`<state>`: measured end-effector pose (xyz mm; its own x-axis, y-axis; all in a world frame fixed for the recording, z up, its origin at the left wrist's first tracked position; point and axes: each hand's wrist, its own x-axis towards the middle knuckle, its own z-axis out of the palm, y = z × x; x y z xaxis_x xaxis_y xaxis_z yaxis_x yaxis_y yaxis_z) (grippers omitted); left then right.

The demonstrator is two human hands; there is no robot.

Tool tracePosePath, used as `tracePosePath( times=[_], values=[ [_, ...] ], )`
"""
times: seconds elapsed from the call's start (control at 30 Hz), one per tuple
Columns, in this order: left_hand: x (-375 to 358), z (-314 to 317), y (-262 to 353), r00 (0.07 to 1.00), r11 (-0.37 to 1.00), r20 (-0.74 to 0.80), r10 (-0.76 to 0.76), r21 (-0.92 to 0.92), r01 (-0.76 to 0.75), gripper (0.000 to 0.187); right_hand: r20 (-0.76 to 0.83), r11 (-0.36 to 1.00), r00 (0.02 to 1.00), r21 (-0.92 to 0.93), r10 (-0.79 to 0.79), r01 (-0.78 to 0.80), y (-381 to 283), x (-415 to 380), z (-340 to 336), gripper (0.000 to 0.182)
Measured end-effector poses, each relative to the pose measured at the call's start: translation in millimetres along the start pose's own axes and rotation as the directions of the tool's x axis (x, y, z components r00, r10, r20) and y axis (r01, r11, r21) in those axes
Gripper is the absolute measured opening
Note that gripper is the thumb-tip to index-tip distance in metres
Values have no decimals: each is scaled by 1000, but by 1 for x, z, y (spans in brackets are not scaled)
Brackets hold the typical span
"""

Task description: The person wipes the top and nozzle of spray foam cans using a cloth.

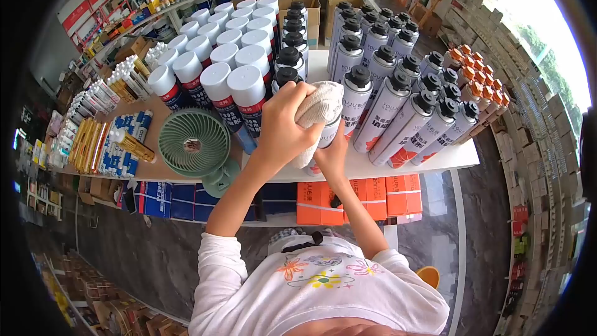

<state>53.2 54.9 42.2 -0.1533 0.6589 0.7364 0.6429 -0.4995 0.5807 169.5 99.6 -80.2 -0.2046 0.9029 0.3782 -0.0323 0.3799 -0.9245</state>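
Note:
My left hand [288,126] is closed on a whitish cloth [322,104], pressed over the top of a spray-foam can. Below the cloth, part of the can [330,132] shows, and my right hand [334,154] is wrapped around its lower side. The can is held tilted above the front edge of the white table [367,168]. Just right of my hands stand several grey foam cans [384,106] with black tops. To the left are white-capped spray cans [246,90] in rows. One column of black-topped cans [290,58] stands directly behind my left hand.
A green fan [193,143] stands at the left front edge. Blue-and-white tubes [129,149] and yellow tubes [89,143] lie further left. Orange-topped cans [480,78] stand at the right. Orange boxes [364,199] and blue boxes [180,200] sit under the table.

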Motion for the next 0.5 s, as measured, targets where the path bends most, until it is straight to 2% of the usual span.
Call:
tracePosePath(
  times=[0.07,0.13,0.2,0.23,0.3,0.33,0.4,0.43,0.47,0.5],
  values=[
    [-7,-2,-5,984,984,-22,176,43,-175,32,8,1000,1000,-6,-6,6,0,1,0,85],
    [-15,-10,-10,980,979,3,199,48,-199,32,0,999,1000,-18,-30,30,0,1,0,85],
    [-22,-17,-12,997,996,41,67,-70,-64,32,9,998,998,35,-60,60,1,1,1,84],
    [-25,-24,-13,997,980,69,-23,-198,36,33,8,997,997,6,-71,71,1,1,1,82],
    [-37,-29,-21,968,875,-82,-237,-451,176,34,8,998,998,17,-58,58,-3,0,0,81],
    [-40,-30,-23,919,794,-159,-360,-570,213,36,4,999,999,28,-47,47,-6,1,0,80],
    [-43,-26,-16,721,628,-316,-617,-749,210,41,4,999,1000,42,-27,26,-4,1,1,78],
    [-42,-33,-21,857,716,-290,-426,-687,124,42,11,999,1000,31,-18,17,-4,1,1,78],
    [-42,-31,-17,856,715,-288,-429,-687,128,42,22,1000,1000,18,-10,10,-4,1,0,77],
    [-35,-29,-4,916,884,-312,-251,-460,86,40,15,1000,1000,-2,-17,17,-2,1,0,78]
  ],
)
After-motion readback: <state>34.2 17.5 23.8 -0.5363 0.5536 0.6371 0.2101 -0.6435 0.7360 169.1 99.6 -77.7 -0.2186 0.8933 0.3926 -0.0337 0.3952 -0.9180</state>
